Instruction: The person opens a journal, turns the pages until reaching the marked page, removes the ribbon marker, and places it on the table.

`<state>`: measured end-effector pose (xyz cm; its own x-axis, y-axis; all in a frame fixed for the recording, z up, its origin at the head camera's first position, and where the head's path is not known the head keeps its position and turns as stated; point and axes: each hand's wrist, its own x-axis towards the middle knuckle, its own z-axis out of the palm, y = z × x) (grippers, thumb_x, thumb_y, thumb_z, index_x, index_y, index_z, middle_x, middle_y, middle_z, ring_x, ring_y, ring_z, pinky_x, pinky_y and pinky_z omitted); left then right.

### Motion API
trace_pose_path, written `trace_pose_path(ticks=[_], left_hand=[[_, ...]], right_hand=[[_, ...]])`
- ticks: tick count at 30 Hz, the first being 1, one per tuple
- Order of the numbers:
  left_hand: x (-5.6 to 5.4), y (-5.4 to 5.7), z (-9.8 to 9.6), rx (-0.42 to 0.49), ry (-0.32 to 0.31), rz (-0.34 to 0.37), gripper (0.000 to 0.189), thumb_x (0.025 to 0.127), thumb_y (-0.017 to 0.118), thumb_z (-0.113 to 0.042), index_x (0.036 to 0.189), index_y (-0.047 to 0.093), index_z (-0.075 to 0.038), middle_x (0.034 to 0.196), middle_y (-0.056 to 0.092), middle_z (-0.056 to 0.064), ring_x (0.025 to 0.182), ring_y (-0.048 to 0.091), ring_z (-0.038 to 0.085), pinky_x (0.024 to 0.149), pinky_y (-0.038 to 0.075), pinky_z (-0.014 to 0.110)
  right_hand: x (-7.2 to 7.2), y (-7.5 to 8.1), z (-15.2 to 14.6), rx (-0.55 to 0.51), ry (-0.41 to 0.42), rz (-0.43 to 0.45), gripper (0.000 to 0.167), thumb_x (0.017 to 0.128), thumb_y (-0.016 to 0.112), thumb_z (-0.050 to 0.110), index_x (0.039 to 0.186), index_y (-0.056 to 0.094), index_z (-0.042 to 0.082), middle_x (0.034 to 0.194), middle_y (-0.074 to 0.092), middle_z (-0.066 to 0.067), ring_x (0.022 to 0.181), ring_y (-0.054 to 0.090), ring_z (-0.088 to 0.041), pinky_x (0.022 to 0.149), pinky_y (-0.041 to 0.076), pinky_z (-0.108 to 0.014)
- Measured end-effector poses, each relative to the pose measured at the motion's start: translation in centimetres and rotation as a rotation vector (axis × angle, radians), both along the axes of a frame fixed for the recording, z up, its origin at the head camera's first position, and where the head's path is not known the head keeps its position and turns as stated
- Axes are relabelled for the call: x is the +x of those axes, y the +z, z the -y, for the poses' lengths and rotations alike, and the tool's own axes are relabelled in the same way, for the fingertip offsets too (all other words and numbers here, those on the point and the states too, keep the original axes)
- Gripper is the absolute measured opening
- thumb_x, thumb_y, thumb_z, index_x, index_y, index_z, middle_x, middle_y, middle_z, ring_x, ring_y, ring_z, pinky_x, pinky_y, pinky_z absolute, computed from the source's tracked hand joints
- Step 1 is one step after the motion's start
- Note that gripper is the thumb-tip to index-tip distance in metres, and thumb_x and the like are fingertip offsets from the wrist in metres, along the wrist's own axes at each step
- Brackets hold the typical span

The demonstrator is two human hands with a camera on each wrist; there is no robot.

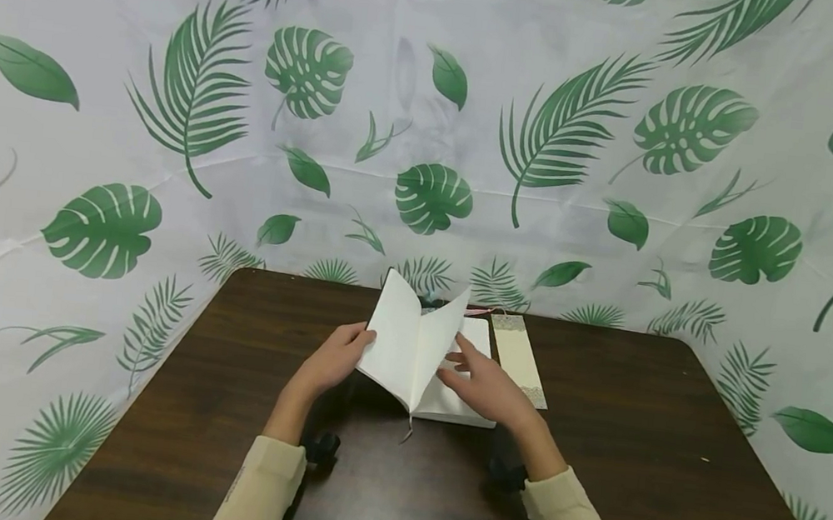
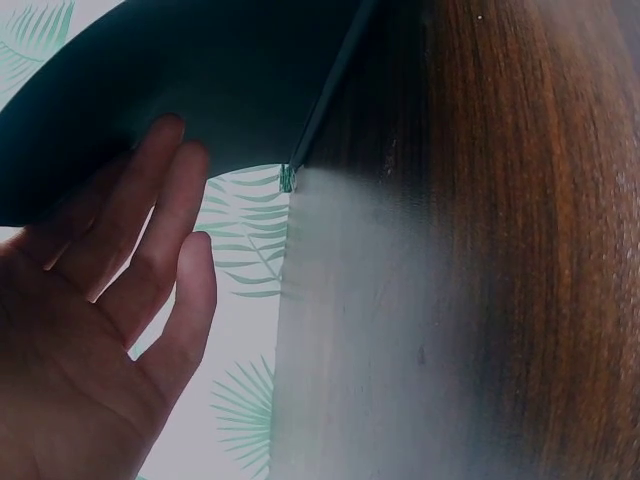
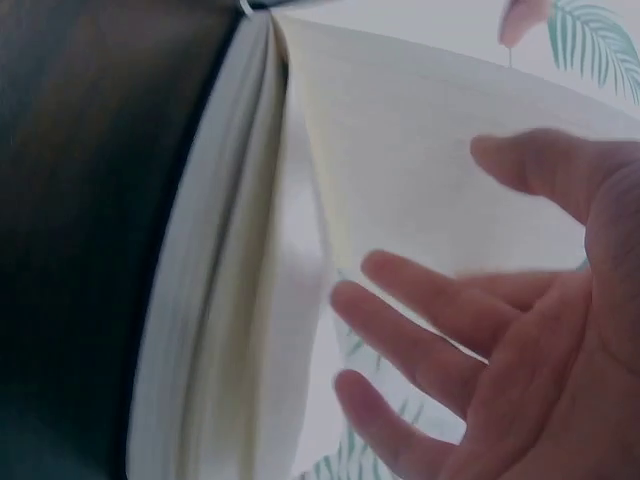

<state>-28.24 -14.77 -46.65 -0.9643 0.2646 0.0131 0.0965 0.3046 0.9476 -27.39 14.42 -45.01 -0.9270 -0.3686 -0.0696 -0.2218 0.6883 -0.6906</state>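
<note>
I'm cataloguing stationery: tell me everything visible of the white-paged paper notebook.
The open, white-paged paper notebook has a dark, smooth-looking cover and a thin ribbon at its spine's near end. Its right part lies on the dark brown wooden table; the bare left hand holds its left part raised and tilted. A curved page stands between, the right hand beside it, contact unclear. No writing is discernible.

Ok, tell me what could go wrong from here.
The raised page could crease or flop over, since the fingers of the right hand appear loosely spread beside it. The left part of the notebook might drop if the left hand, holding it tilted up, loosens. The pale card could be nudged, being close to the right hand.
</note>
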Motion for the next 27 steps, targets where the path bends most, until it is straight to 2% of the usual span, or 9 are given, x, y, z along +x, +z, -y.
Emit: trace_pose_path(ticks=[3, 5, 11, 19, 22, 27], left_hand=[[0.0, 0.0, 0.0, -0.005, -0.002, 0.002, 0.044, 0.117, 0.039, -0.033, 0.137, 0.066, -0.005, 0.105, 0.071, 0.012, 0.091, 0.064, 0.020, 0.089, 0.050, 0.037], [0.1, 0.0, 0.0, -0.008, -0.006, 0.000, 0.044, 0.117, 0.039, -0.034, 0.137, 0.065, -0.005, 0.106, 0.071, 0.012, 0.092, 0.064, 0.020, 0.090, 0.050, 0.037], [0.1, 0.1, 0.0, -0.010, -0.021, -0.013, 0.046, 0.117, 0.038, -0.036, 0.142, 0.064, -0.007, 0.111, 0.073, 0.012, 0.095, 0.067, 0.019, 0.091, 0.052, 0.038], [0.0, 0.2, -0.1, -0.012, -0.034, -0.018, 0.060, 0.115, 0.038, -0.055, 0.139, 0.065, -0.007, 0.114, 0.074, 0.011, 0.100, 0.067, 0.019, 0.101, 0.052, 0.045], [-0.1, 0.1, 0.0, -0.021, -0.031, -0.026, 0.054, 0.115, 0.043, -0.049, 0.140, 0.064, -0.006, 0.115, 0.075, 0.011, 0.099, 0.068, 0.019, 0.098, 0.054, 0.043], [-0.1, 0.1, 0.1, -0.009, -0.009, -0.032, 0.042, 0.116, 0.043, -0.031, 0.135, 0.067, -0.003, 0.105, 0.074, 0.013, 0.088, 0.068, 0.019, 0.086, 0.054, 0.036]], right_hand=[[0.4, -0.3, 0.8, 0.013, 0.066, 0.017, 0.075, 0.107, 0.064, 0.044, 0.168, 0.036, 0.011, 0.154, 0.062, -0.014, 0.141, 0.061, -0.036, 0.112, 0.050, -0.059], [0.6, -0.7, 1.3, 0.027, 0.124, 0.011, 0.068, 0.108, 0.064, 0.040, 0.165, 0.042, 0.012, 0.154, 0.062, -0.015, 0.141, 0.060, -0.036, 0.112, 0.050, -0.058], [1.1, -1.4, 2.6, 0.057, 0.248, -0.038, 0.066, 0.108, 0.065, 0.040, 0.165, 0.043, 0.015, 0.161, 0.056, -0.013, 0.144, 0.058, -0.035, 0.114, 0.049, -0.058], [1.6, -1.8, 3.3, 0.099, 0.265, -0.106, 0.068, 0.106, 0.067, 0.041, 0.165, 0.044, 0.015, 0.161, 0.054, -0.012, 0.141, 0.057, -0.031, 0.111, 0.048, -0.057], [1.6, -2.0, 3.4, 0.128, 0.266, -0.122, 0.068, 0.107, 0.066, 0.042, 0.166, 0.044, 0.018, 0.161, 0.055, -0.010, 0.139, 0.058, -0.029, 0.109, 0.050, -0.055], [1.5, -1.9, 3.3, 0.134, 0.274, -0.137, 0.066, 0.107, 0.066, 0.039, 0.166, 0.044, 0.018, 0.161, 0.055, -0.010, 0.140, 0.058, -0.030, 0.111, 0.049, -0.055]])
